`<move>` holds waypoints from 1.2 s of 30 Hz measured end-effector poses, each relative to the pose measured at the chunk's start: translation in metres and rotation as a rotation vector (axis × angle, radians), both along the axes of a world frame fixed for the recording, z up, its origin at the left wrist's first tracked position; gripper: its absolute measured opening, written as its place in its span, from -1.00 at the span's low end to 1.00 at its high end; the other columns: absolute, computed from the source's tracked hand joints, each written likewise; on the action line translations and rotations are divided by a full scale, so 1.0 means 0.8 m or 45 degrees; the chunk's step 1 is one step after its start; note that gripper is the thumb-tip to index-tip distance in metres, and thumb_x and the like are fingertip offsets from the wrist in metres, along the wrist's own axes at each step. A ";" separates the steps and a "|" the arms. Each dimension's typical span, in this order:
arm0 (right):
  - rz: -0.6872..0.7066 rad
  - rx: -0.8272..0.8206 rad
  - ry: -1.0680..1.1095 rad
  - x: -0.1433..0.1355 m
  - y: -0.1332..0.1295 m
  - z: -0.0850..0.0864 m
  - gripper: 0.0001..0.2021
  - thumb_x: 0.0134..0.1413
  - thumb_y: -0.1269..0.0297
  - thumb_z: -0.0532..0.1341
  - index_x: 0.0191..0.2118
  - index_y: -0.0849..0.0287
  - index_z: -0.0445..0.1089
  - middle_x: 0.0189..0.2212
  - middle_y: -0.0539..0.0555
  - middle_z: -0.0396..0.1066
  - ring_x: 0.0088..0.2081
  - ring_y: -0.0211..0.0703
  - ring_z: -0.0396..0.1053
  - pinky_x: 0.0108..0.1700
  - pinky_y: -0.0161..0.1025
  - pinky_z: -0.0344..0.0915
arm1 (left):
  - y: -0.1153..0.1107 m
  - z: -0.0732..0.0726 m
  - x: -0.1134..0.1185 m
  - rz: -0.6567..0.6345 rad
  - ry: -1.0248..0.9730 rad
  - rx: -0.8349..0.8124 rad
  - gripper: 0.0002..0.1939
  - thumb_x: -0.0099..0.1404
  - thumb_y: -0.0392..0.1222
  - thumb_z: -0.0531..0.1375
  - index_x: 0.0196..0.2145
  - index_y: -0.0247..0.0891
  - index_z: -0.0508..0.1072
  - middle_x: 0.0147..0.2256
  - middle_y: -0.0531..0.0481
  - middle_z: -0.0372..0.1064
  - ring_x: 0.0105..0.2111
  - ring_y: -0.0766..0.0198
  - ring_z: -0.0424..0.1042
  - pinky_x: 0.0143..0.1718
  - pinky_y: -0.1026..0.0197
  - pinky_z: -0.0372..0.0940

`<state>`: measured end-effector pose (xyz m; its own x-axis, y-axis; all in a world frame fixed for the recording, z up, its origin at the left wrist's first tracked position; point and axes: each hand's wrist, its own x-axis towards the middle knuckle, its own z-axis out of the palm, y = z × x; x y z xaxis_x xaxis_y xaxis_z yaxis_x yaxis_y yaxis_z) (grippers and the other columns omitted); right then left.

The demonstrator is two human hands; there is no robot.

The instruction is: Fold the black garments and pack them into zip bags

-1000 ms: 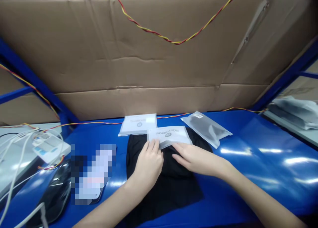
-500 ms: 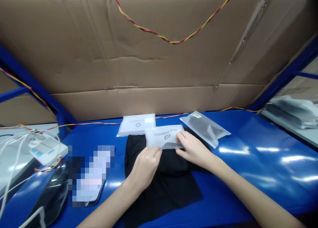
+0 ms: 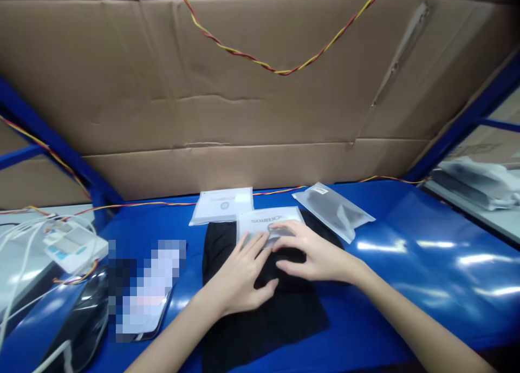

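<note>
A translucent white printed packet point(image 3: 251, 222) lies on the upper part of a folded black garment point(image 3: 280, 324) in front of me. My left hand point(image 3: 246, 281) is open, its fingertips resting at the packet's near edge and its thumb apart over the black cloth. From the right, my right hand point(image 3: 311, 251) reaches over the packet with fingers spread and slightly bent, touching its right part. The fingers cover some of the print. Behind the garment to the left is a second white printed packet point(image 3: 223, 204); a clear frosted bag point(image 3: 335, 210) lies behind it to the right.
At left are a pixelated phone-like object point(image 3: 150, 292), a black item in clear plastic point(image 3: 83, 319) and a white device point(image 3: 75, 248) with cables. Bagged items point(image 3: 479, 181) sit at far right. Cardboard point(image 3: 260, 108) backs the blue tabletop point(image 3: 406, 286), with a twisted red-yellow wire point(image 3: 284, 72) hanging across.
Both hands have gone from gripping the packet's edges to lying open on it. The left fingers have uncurled, and the right hand has moved left across the packet.
</note>
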<state>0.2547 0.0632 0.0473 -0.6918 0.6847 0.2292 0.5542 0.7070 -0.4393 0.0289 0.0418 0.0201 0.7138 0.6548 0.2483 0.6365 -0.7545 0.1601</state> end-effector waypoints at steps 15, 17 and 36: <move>-0.064 0.241 -0.479 -0.005 -0.011 -0.020 -0.29 -0.06 0.57 0.18 0.28 0.49 0.06 0.30 0.45 -0.07 0.31 0.22 -0.06 0.26 0.05 0.09 | 0.013 0.004 -0.015 -0.002 0.128 0.189 -0.44 0.18 -0.45 0.08 0.17 -0.39 0.25 0.18 -0.20 0.25 0.15 0.07 0.30 0.20 -0.03 0.17; -0.068 0.306 -0.427 -0.005 -0.008 -0.021 -0.29 -0.12 0.65 0.12 0.26 0.43 0.12 0.27 0.40 0.04 0.24 0.16 0.13 0.19 0.00 0.24 | 0.015 0.007 -0.015 0.009 0.037 0.303 -0.52 0.21 -0.46 0.06 0.10 -0.35 0.32 0.11 -0.17 0.35 0.08 0.11 0.38 0.11 0.02 0.27; -0.170 0.234 -0.372 0.001 0.001 -0.027 -0.32 0.26 -0.08 0.01 0.30 0.35 0.04 0.31 0.38 -0.06 0.33 0.17 -0.10 0.25 0.16 0.07 | 0.011 -0.012 -0.017 0.178 0.134 0.143 -0.44 0.37 -0.10 0.08 0.26 -0.32 0.11 0.29 -0.30 0.00 0.29 -0.06 0.00 0.17 -0.11 0.17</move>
